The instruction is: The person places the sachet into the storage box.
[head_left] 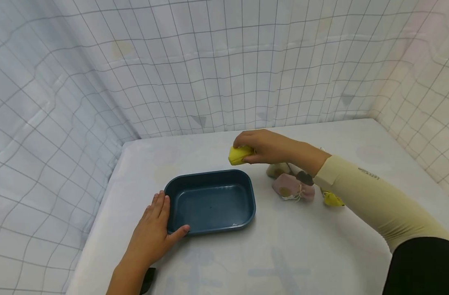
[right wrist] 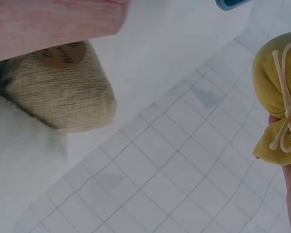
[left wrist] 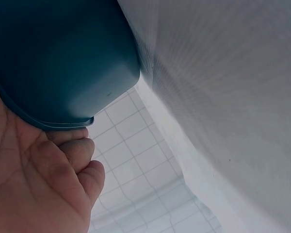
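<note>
A dark blue rectangular tray [head_left: 210, 225] sits on the white table [head_left: 283, 254], with nothing inside it. My left hand [head_left: 153, 230] rests flat against its left rim, fingers straight, thumb along the front edge; in the left wrist view the tray's outer wall [left wrist: 63, 58] fills the top left above my fingers [left wrist: 82, 160]. My right hand [head_left: 255, 146] holds a small yellow cloth pouch [head_left: 238, 155] just beyond the tray's far right corner. The right wrist view shows the pouch [right wrist: 276, 97] tied with a cream string, pinched at my fingertips.
A pink pouch [head_left: 292, 187], a beige pouch [head_left: 277, 169] and another yellow pouch [head_left: 332, 199] lie on the table under my right forearm. The beige pouch [right wrist: 58, 92] shows close in the right wrist view. Grid-patterned curtains [head_left: 209, 73] enclose the table on three sides.
</note>
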Demonstrator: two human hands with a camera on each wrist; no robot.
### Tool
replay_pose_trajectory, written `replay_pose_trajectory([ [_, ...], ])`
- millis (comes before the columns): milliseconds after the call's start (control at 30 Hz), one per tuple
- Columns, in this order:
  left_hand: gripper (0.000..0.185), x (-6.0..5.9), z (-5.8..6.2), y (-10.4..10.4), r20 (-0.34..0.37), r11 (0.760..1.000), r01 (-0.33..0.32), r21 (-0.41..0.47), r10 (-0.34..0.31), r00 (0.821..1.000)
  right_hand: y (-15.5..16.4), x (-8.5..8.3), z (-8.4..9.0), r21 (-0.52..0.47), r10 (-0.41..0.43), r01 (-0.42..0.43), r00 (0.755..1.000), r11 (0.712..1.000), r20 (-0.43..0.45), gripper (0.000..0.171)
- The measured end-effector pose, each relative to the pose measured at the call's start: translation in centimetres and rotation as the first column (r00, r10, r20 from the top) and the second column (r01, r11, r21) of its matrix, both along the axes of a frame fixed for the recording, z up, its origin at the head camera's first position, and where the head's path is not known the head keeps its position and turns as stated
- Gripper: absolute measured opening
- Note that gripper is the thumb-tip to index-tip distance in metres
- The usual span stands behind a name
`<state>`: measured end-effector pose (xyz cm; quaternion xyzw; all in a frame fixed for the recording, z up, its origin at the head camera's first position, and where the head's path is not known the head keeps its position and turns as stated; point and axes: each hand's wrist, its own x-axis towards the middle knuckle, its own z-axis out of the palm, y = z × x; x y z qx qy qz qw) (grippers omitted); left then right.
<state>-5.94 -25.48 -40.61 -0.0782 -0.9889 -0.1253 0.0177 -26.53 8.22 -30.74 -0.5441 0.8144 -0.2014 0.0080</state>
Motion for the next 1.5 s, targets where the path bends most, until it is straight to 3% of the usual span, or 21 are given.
replay_pose_trajectory([
  [333,0.106,-0.2,-0.2,-0.1,0.009,1.0,-0.003,-0.004,0.003,1.0,-5.0,0.6,-0.3,0.071,0.108,-0.111,0.993,0.991,0.044,0.033],
  [600,0.107,-0.1,-0.2,-0.1,0.014,1.0,-0.01,-0.006,0.01,1.0,-7.9,1.4,0.1,0.176,0.143,-0.156,0.986,0.972,0.083,0.029],
  [1033,0.108,-0.1,-0.3,-0.1,0.013,1.0,-0.011,-0.008,0.011,1.0,-12.0,2.7,-0.9,0.258,0.229,-0.241,0.971,0.936,0.073,0.025],
  [1267,0.109,0.0,-0.3,-0.1,0.025,1.0,-0.012,-0.005,0.013,1.0,-14.6,3.6,-2.0,0.376,0.185,-0.208,0.978,0.903,0.096,0.024],
  [1500,0.107,-0.2,-0.3,-0.2,0.023,1.0,-0.002,0.005,0.002,1.0,-16.4,3.8,-3.1,0.508,0.112,-0.154,0.987,0.848,0.113,0.026],
])
